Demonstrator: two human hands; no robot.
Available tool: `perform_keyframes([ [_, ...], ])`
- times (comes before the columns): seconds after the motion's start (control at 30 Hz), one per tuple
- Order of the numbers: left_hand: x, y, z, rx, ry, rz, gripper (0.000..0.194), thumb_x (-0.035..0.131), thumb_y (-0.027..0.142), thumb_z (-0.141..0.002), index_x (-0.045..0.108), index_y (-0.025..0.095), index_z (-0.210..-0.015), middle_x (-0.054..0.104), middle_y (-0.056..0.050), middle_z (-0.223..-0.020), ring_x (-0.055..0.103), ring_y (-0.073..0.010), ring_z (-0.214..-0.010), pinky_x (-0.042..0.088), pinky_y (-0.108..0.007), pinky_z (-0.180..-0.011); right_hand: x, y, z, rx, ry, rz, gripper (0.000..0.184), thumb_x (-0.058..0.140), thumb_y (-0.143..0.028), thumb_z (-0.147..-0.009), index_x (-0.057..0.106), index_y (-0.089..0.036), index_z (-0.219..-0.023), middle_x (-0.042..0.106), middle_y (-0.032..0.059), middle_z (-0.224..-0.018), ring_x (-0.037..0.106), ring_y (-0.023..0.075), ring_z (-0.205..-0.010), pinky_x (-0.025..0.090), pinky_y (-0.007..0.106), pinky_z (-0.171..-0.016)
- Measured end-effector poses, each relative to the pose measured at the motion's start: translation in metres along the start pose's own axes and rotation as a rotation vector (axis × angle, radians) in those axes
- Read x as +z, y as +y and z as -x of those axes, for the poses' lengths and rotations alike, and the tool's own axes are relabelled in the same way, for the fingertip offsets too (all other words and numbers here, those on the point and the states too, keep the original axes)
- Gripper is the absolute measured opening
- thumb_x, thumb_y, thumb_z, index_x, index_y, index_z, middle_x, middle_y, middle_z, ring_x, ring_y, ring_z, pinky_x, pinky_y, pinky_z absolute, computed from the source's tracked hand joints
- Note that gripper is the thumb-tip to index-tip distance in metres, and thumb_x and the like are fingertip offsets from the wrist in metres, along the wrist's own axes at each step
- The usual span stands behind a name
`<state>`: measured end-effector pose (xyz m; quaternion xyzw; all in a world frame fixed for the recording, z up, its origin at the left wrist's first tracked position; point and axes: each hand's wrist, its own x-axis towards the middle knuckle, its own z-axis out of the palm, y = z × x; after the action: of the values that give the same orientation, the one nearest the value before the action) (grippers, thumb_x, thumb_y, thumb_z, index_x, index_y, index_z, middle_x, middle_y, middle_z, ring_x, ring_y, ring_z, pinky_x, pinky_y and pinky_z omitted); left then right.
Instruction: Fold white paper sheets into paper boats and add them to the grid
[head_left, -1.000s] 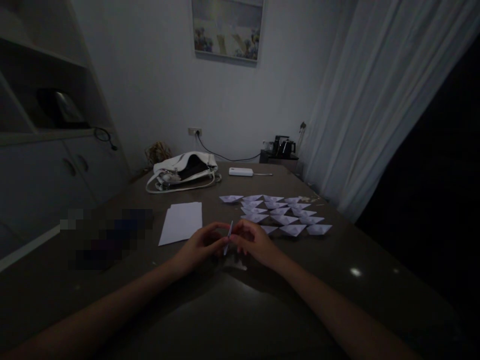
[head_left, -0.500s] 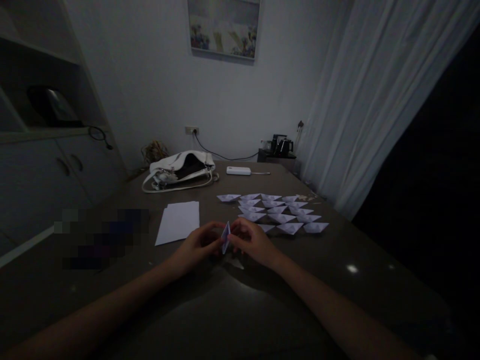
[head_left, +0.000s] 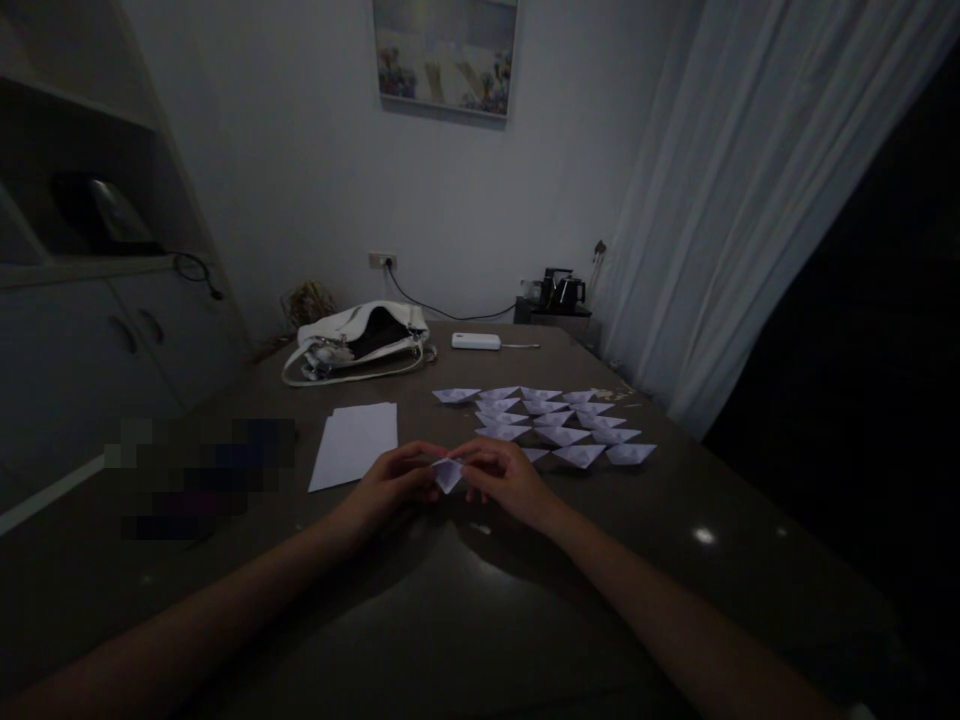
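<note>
Between my two hands is a small folded white paper (head_left: 448, 474), its lower tip pointing toward me. My left hand (head_left: 391, 487) pinches its left side with thumb and fingers. On the right side, my right hand (head_left: 511, 483) grips it the same way. Both hands are just above the table, and their fingertips nearly meet over the top of the fold. Behind my right hand stand several folded paper boats (head_left: 562, 436) in rows, one partly hidden by that hand. A stack of white paper sheets (head_left: 356, 442) lies beyond my left hand.
A white handbag (head_left: 360, 335) lies at the far left of the dark table (head_left: 480, 630). Near the back edge is a white power bank (head_left: 476, 342) with a short cable. A blurred-out patch covers something at the left. A curtain (head_left: 675, 200) hangs at the right.
The folded paper was seen edge-on as a thin, nearly flat piece. It has opened and turned, now showing a wider diamond-like face. Both hands kept hold of it, and the view shifted slightly.
</note>
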<state>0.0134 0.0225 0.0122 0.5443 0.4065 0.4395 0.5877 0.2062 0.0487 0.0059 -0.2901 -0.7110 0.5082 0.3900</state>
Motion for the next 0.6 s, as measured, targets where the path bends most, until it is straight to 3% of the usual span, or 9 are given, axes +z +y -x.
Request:
perform_keyframes([
  [0.2,0.0046,0.0032,0.0028,-0.047,0.016,0.142,0.032,0.072,0.022,-0.067,0.062,0.015,-0.096,0.069,-0.002,-0.079,0.064,-0.0139,-0.070,0.051,-0.025,-0.071,-0.0023,0.0022,-0.0028,-0.015,0.025,0.001,0.020,0.062,-0.028,-0.078,0.070,-0.017,-0.093,0.065,0.0012,-0.071,0.054,0.0094,-0.053,0.042,0.021,-0.051],
  [0.33,0.0060,0.0035,0.0037,-0.078,0.031,0.204,0.034,0.072,0.026,-0.067,0.060,0.015,-0.096,0.068,-0.001,-0.074,0.068,-0.0169,-0.068,0.053,-0.028,-0.071,-0.0017,0.0040,-0.0035,-0.062,0.060,0.047,0.018,0.061,-0.024,-0.078,0.072,-0.016,-0.090,0.063,0.0006,-0.064,0.054,0.0103,-0.053,0.042,0.022,-0.054],
  [0.6,0.0068,0.0025,0.0019,-0.058,0.021,0.064,0.037,0.083,0.032,-0.059,0.055,0.017,-0.076,0.065,0.003,-0.070,0.063,-0.0133,-0.067,0.053,-0.027,-0.067,0.0001,0.0021,-0.0011,-0.064,0.024,0.119,0.016,0.057,-0.014,-0.074,0.073,-0.017,-0.077,0.065,0.0011,-0.065,0.057,0.0118,-0.058,0.044,0.023,-0.056],
])
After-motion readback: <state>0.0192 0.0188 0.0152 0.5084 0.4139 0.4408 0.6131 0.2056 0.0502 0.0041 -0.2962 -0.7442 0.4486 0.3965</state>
